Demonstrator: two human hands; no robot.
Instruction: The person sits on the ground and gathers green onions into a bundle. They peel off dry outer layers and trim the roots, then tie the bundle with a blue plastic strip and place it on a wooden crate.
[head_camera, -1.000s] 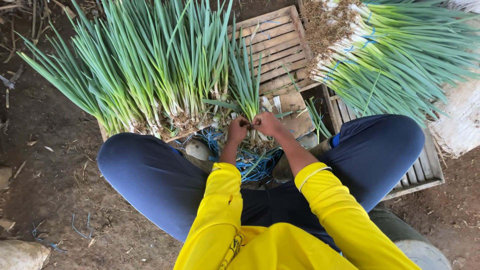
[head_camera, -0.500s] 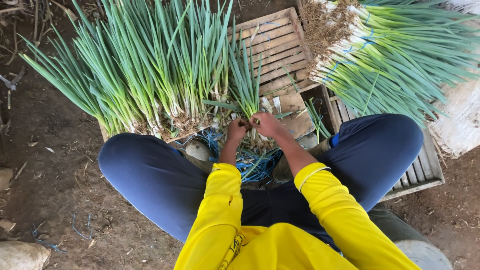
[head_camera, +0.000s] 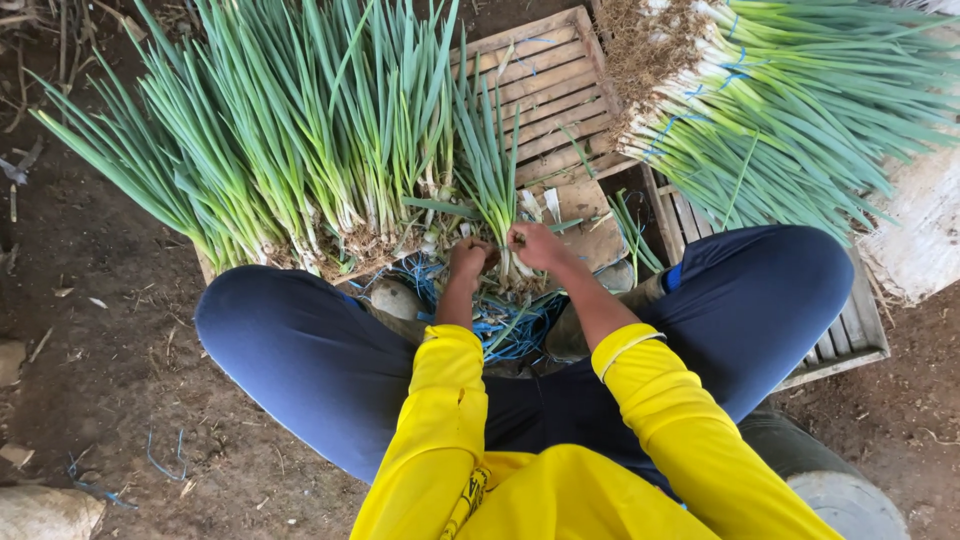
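I sit with knees spread, in dark blue trousers and yellow sleeves. Both hands meet at the white base of a small bunch of green onions that stands upright between them. My left hand grips the bunch's base from the left. My right hand pinches it from the right, fingers closed near the stems. Below the hands lies a tangle of blue string. A large pile of loose green onions lies just left of the bunch, roots toward me.
A wooden slat crate lies behind the hands. Tied bundles of green onions with blue ties rest at the upper right on another slatted pallet. Bare dirt ground spreads to the left, with a stone at the lower left.
Both hands stay at the base of the small bunch, shifting only slightly. The piles and crates have not moved.
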